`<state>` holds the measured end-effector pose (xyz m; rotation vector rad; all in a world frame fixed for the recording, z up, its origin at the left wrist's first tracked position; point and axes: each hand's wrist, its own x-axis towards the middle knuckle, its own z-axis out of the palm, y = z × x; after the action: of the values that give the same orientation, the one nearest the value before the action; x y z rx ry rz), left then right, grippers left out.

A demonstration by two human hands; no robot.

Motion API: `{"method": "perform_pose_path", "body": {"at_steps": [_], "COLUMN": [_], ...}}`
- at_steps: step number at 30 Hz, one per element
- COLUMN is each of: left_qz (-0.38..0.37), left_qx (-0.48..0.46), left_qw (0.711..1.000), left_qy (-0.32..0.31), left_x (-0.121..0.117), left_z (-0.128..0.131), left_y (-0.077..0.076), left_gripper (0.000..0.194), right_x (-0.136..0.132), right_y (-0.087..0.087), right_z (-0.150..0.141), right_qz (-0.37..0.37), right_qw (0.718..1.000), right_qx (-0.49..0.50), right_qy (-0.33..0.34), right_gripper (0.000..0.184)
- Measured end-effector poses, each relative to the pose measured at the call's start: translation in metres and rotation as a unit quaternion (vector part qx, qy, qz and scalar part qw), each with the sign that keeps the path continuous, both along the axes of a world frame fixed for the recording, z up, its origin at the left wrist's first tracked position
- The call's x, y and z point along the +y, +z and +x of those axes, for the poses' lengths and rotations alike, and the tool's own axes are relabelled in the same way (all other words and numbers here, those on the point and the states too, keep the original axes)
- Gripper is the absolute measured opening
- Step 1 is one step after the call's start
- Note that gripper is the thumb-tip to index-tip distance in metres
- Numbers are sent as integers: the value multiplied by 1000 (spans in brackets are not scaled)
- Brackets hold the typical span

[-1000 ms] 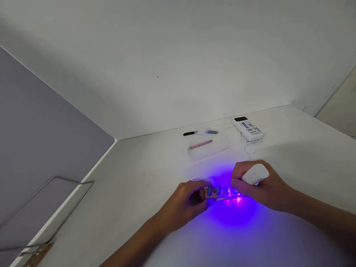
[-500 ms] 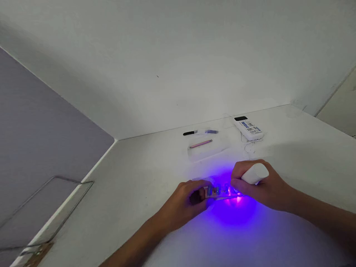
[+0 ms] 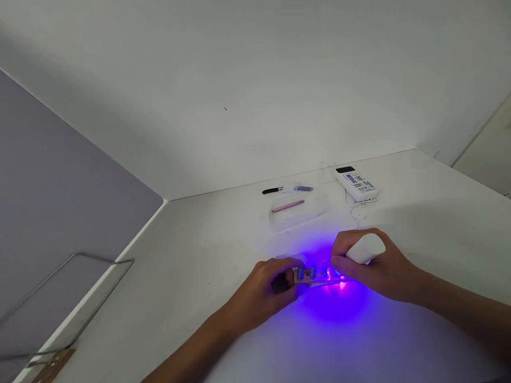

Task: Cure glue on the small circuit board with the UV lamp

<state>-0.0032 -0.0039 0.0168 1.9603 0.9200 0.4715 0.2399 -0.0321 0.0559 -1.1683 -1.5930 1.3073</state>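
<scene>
My left hand (image 3: 261, 295) pinches the left end of a narrow strip (image 3: 306, 275) between thumb and fingers. Several small, shiny bluish pieces stand in a row along it. Closed around a white handheld UV lamp (image 3: 365, 249), my right hand (image 3: 379, 271) is over the strip's right end. Violet-blue light falls from the lamp onto the strip and the white tabletop (image 3: 223, 234) around it. The glare and my right hand hide the strip's right end and the lamp's lower part.
Behind the hands, a pink pen-like stick (image 3: 287, 206) lies on a clear sheet (image 3: 297, 219). Farther back lies a black-and-bluish pen-like tool (image 3: 271, 191). A white device (image 3: 357, 185) with a cord is at back right. A bent metal wire (image 3: 98, 256) crosses the table's left edge.
Almost nothing differs. Both hands, the strip and the lit lamp keep the same places, and the view has shifted very slightly.
</scene>
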Motion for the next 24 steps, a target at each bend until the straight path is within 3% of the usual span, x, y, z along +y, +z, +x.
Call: {"method": "perform_pose_path", "body": {"at_steps": [24], "left_qz": [9], "left_qx": [8], "left_qw": [1000], "left_qy": [1], "left_x": [0], "left_z": [0], "left_y": [1], "left_gripper": [7], "right_x": [0], "right_y": [2], "right_z": [0], "right_qz": [4], "right_qw": [1000], "right_qx": [6], "right_qy": [6], "right_gripper": [22]}}
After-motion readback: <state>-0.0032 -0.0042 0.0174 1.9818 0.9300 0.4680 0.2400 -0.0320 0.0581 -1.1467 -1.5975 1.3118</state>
